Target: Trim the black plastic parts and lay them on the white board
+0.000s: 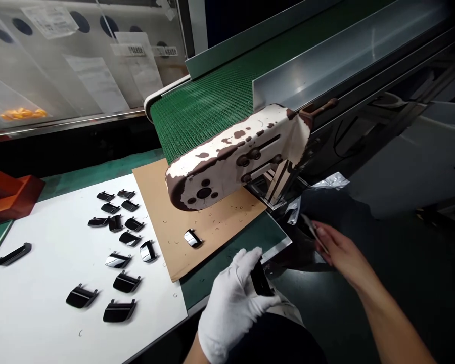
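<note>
My left hand point(233, 303), in a white glove, is closed round a glossy black plastic part point(260, 278) just off the table's front edge. The fingers cover some of that part. Out to the right, my bare right hand point(335, 247) pinches a thin knife-like tool point(314, 230); its exact kind is hard to make out. The two hands are apart. One similar black part point(193, 238) lies on the brown cardboard point(185, 260), and several others, such as this black part point(119, 311), are spread over the white sheet point(41, 308).
A conveyor with a green belt point(212, 111) and a chipped white end bracket point(227, 156) overhangs the cardboard. Small curled trimmings lie about. An orange object point(7, 192) stands at the left. Below my right hand is a dark bag point(333, 207).
</note>
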